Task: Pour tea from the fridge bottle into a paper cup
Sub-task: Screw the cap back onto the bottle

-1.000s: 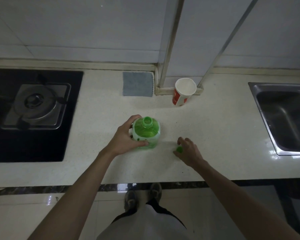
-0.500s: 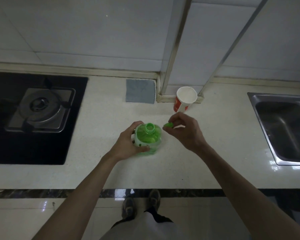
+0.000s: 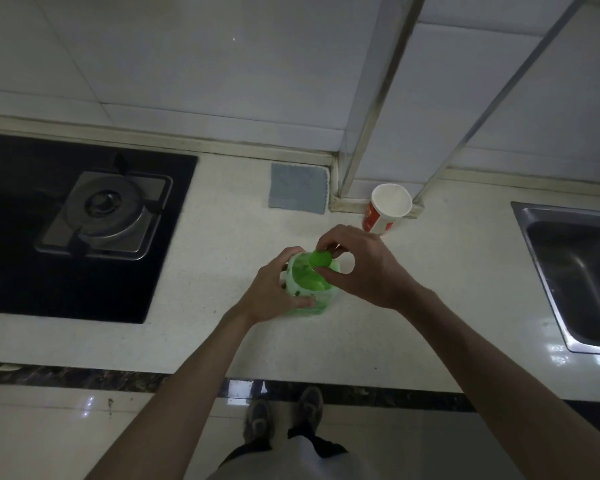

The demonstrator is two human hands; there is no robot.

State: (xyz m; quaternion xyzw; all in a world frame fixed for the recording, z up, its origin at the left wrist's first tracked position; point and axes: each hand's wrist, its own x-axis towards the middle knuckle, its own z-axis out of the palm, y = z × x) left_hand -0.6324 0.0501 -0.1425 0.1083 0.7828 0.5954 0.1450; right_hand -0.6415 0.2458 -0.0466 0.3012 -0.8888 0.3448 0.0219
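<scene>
Bottle (image 3: 307, 289): green plastic, upright on the pale counter (image 3: 222, 237), near its front-centre. Your left hand (image 3: 274, 292) is wrapped around the body, fingers closed on the label side, bracing it.

Cap (image 3: 321, 259): green, now sitting over the bottle's mouth, pinched between thumb and fingertips of your right hand (image 3: 364, 268). 1.0 s ago that hand was low on the counter to the right of the bottle, at the cap there, and the mouth stood open. 0.5 s ago the cap was lifted beside the neck. Now it is on top of the neck. Whether the threads have caught cannot be read from this view.

Judgement: you are re-capping, so the pouring step looks finished. The tea level cannot be confirmed, since the paper cup's (image 3: 387, 209) interior shows only white from this angle.

Paper cup: red and white, upright, behind and to the right of the bottle, against the metal frame post at the wall, apart from both hands.

Surroundings: grey cloth (image 3: 298, 188) left of the cup; gas hob (image 3: 104, 213) far left; steel sink (image 3: 575, 271) far right.

Next call: twist the cap down while the left hand holds the bottle square.
</scene>
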